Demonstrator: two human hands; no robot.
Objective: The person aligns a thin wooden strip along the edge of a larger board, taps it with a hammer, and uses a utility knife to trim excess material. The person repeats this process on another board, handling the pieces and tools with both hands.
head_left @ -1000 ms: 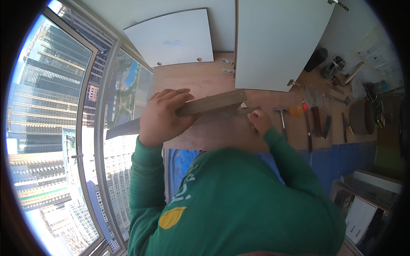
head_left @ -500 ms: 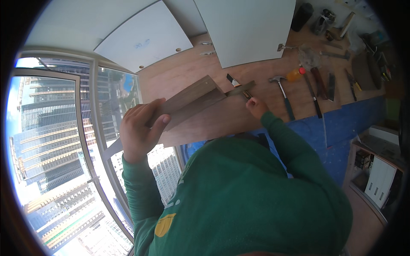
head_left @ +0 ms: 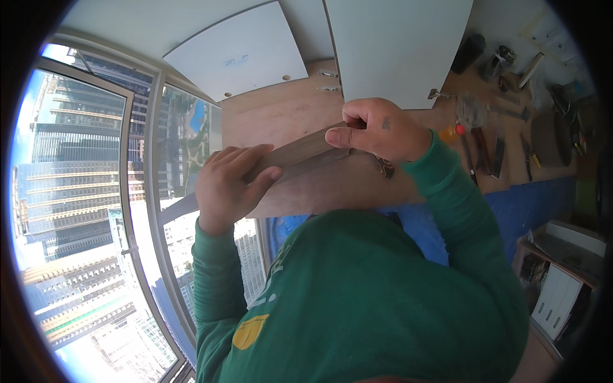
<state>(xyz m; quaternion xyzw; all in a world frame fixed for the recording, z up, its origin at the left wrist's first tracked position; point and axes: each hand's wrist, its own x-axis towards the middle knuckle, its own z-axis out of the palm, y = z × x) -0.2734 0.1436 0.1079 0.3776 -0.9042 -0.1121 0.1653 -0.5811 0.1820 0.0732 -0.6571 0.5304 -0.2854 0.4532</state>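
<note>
Tall metal-framed glass windows [head_left: 191, 143] light the left end of a pale brown plywood bench [head_left: 262, 124], seen from the head camera. One risk: the left end of a long grey-brown wooden board [head_left: 303, 150] seems to reach past the bench's left edge, so a swing or push leftward could knock the glass. Another is a black-and-orange tool [head_left: 385, 167] lying between the right hand [head_left: 388, 133] and the bench's front edge; a dropped wrist could catch it, and whether it has a bare blade cannot be seen. The board slants rightward and away from the body, running between two separated hands: the left hand [head_left: 225, 188] grips it partway along, fingers over the top; the right clasps its right end, thumb on top.
</note>
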